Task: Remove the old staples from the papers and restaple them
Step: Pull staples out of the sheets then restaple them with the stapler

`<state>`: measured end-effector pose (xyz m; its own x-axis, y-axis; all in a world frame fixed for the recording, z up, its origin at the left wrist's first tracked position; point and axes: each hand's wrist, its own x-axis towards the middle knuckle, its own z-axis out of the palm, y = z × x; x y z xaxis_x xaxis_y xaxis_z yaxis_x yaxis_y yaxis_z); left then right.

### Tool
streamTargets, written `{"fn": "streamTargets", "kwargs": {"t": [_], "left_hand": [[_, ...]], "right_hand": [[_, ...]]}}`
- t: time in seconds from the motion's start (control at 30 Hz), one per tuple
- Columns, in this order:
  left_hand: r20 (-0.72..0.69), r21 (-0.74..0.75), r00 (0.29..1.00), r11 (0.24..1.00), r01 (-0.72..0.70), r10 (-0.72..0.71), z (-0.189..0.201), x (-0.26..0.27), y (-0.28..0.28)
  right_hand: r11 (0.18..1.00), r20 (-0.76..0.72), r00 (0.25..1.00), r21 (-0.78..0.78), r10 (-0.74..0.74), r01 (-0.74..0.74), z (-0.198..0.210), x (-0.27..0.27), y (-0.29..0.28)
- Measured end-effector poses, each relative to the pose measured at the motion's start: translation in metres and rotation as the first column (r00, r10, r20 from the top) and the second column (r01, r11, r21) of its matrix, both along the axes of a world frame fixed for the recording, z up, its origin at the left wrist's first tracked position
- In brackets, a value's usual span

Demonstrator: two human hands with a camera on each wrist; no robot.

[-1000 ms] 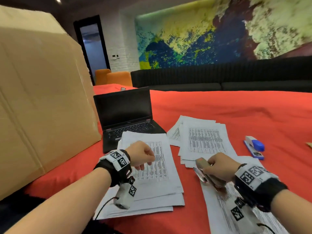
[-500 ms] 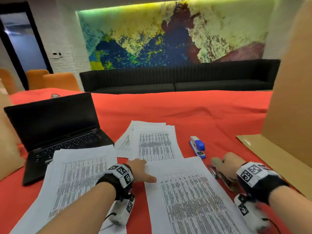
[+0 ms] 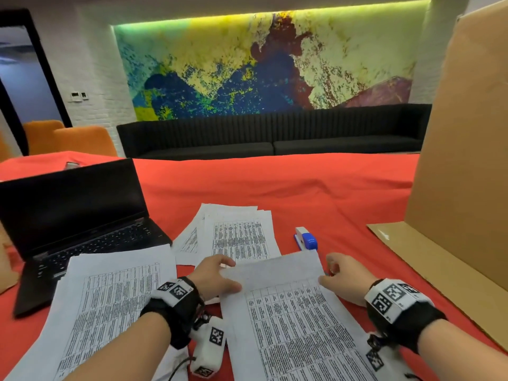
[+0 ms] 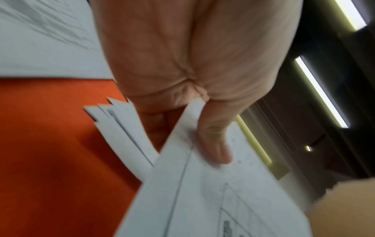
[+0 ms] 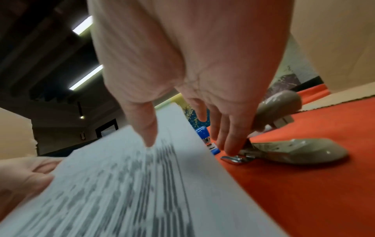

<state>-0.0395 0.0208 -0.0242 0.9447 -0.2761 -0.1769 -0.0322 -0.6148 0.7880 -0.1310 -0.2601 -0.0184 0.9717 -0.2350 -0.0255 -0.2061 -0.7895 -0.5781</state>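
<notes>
Red tablecloth [image 3: 316, 193] across the frame. Lower centre: printed table sheets [image 3: 288, 320], text too blurred to read. Left hand [image 3: 213, 276] pinches their top-left corner, thumb on top. Right hand [image 3: 347, 276] at the right edge, thumb on the paper, fingers extended, gripping nothing. Grey staple remover [image 5: 294, 150] lies just beside those fingers. One blue-white stapler [image 3: 305, 238] above. Three more paper piles, one laptop [image 3: 71, 215], two cardboard pieces.
</notes>
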Motion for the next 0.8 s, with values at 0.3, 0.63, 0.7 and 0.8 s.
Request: {"fn": "streamTargets", "kwargs": {"t": [0.3, 0.63, 0.7, 0.8], "left_hand": [[-0.237, -0.491, 0.967, 0.848, -0.199, 0.090, 0.007, -0.021, 0.036], [0.398, -0.614, 0.873, 0.789, 0.025, 0.282, 0.140, -0.062, -0.008], [0.508, -0.579, 0.805, 0.813, 0.055, 0.307, 0.145, -0.075, -0.014], [0.541, -0.544, 0.778, 0.838, 0.034, 0.319, 0.127, -0.084, -0.014]], "right_hand": [[0.881, 0.037, 0.996, 0.464, 0.086, -0.093, 0.009, -0.006, 0.015], [0.836, 0.658, 0.732, 0.492, -0.176, -0.241, 0.148, -0.029, 0.073], [0.844, 0.680, 0.705, 0.485, -0.201, -0.228, 0.150, -0.036, 0.084], [0.805, 0.619, 0.744, 0.561, -0.253, -0.193, 0.122, -0.044, 0.084]]}}
